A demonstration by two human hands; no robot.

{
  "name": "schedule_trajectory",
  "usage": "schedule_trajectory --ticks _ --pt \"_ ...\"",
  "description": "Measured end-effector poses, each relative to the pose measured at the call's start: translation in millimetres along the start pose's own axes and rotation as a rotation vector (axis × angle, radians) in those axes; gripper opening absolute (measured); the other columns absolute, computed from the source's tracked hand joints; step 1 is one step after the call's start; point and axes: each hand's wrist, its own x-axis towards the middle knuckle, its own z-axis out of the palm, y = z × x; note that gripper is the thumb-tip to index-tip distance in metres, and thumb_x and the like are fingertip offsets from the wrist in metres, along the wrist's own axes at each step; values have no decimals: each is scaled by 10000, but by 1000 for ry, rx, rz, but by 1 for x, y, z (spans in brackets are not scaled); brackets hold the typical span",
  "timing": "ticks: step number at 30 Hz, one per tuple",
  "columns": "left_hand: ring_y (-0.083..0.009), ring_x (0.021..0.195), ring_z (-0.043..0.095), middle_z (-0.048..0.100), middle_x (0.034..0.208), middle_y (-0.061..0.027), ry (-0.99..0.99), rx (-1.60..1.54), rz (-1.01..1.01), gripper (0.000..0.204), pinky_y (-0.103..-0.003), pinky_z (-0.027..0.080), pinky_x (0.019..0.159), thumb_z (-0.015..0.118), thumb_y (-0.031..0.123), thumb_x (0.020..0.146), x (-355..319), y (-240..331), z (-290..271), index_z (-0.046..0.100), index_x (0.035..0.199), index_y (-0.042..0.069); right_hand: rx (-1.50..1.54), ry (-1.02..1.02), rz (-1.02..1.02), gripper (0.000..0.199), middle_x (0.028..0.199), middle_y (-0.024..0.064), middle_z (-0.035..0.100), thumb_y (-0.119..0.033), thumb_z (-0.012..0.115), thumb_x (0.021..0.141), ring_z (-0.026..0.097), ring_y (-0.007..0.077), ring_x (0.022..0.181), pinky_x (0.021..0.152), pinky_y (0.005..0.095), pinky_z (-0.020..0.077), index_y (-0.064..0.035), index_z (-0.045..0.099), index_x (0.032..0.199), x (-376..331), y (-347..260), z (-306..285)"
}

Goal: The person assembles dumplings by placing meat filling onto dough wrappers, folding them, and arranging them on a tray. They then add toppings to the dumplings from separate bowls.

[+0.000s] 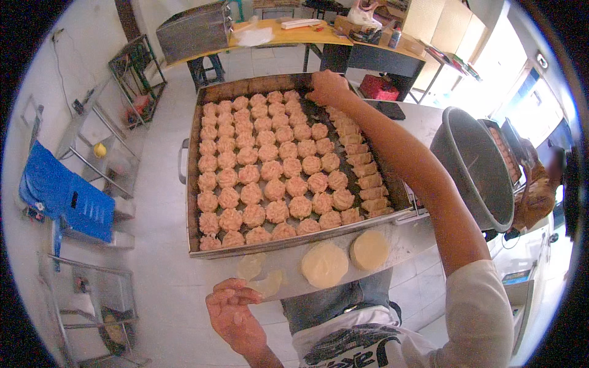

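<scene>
A large metal tray holds rows of round, open-topped dumplings with pinkish filling. Along its right side runs a column of folded dumplings. My right hand reaches to the tray's far edge, fingers closed and pointing down by the end of that column; whatever they hold is hidden. Near the front edge of the table, my left hand pinches a thin, pale dough wrapper at its rim. Another wrapper lies just beyond it. Two stacks of round wrappers stand in front of the tray.
A deep grey tub stands to the right, with another person beyond it. A dark flat object lies past the tray. Yellow-topped tables stand at the back, and a blue plastic chair is on the left.
</scene>
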Motion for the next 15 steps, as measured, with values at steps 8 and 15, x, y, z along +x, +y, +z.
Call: schedule_trajectory --ticks 8,15 --pt "-272 904 645 615 1122 -202 -18 79 77 368 -359 531 695 577 326 964 -8 15 7 573 1135 0 84 142 -112 565 1024 218 727 -540 712 824 713 385 981 841 494 579 -11 719 1021 -37 -9 -44" --pt "-278 1192 561 579 1282 -155 172 632 581 410 -412 461 992 514 241 1017 47 -35 -19 514 1333 -21 507 328 -390 485 916 158 719 -526 691 877 706 326 875 793 425 550 -65 695 1028 -239 30 -167"
